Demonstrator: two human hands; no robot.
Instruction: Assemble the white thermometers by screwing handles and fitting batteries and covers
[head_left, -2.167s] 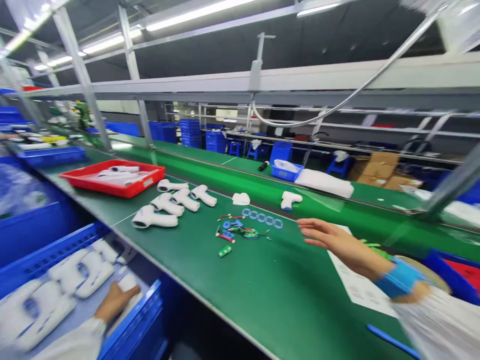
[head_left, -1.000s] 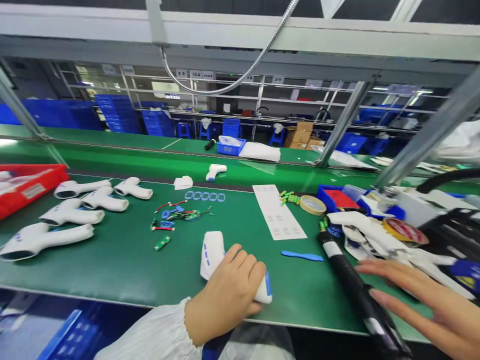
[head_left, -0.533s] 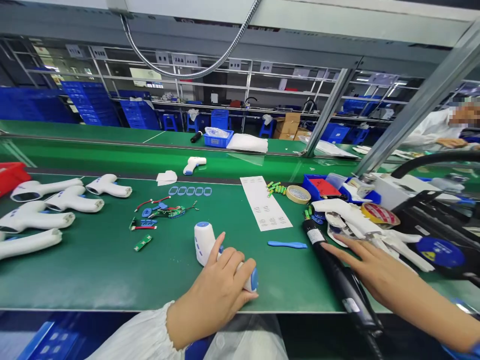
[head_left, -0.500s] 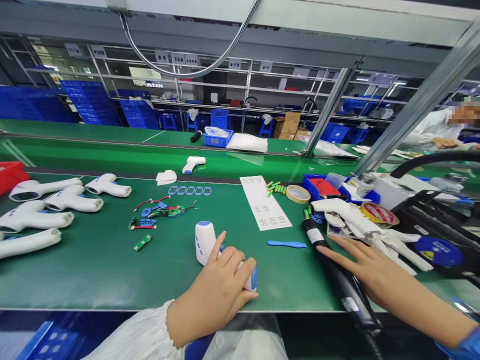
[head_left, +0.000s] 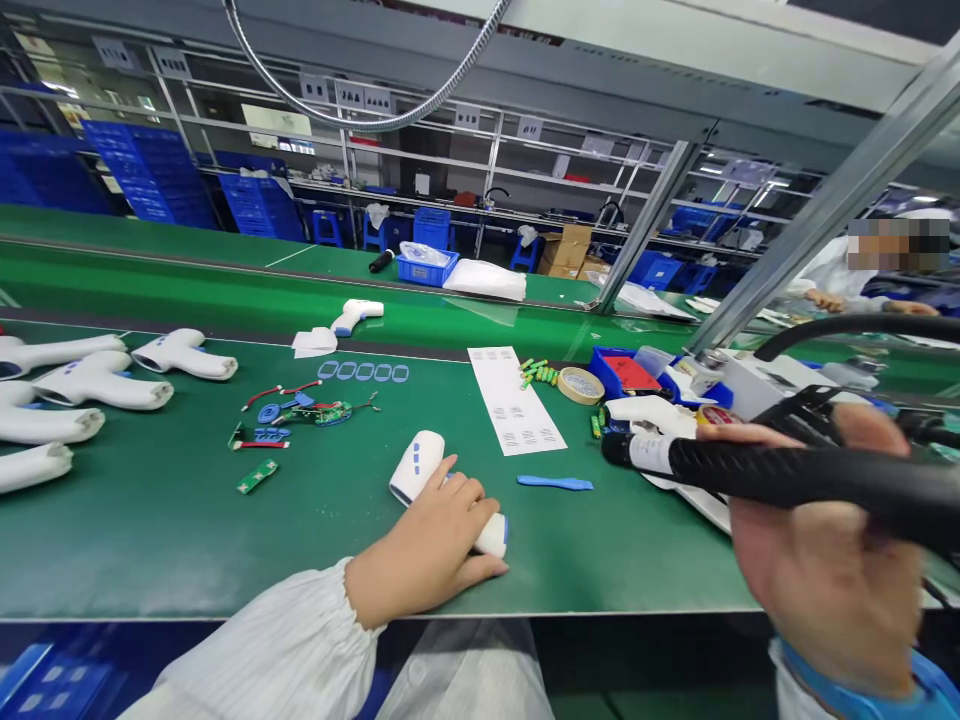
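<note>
Workbench (head_left: 172,560), items by position: at the far left, infrared thermometer housings (head_left: 97,380) lying in a loose group. To their right, a wired circuit board (head_left: 322,413), with a row of rings (head_left: 364,372) just behind it. Front centre: a thermometer body (head_left: 415,462) under the left hand (head_left: 424,530). Right of that, a pry tool (head_left: 555,483) — behind it, a printed sheet (head_left: 514,400). Between the sheet and a parts bin (head_left: 619,372) sits a tape roll (head_left: 579,385). Front right: the right hand (head_left: 817,570), an electric screwdriver (head_left: 750,470) in it, above the bench. Behind everything, a second bench (head_left: 225,265).
</note>
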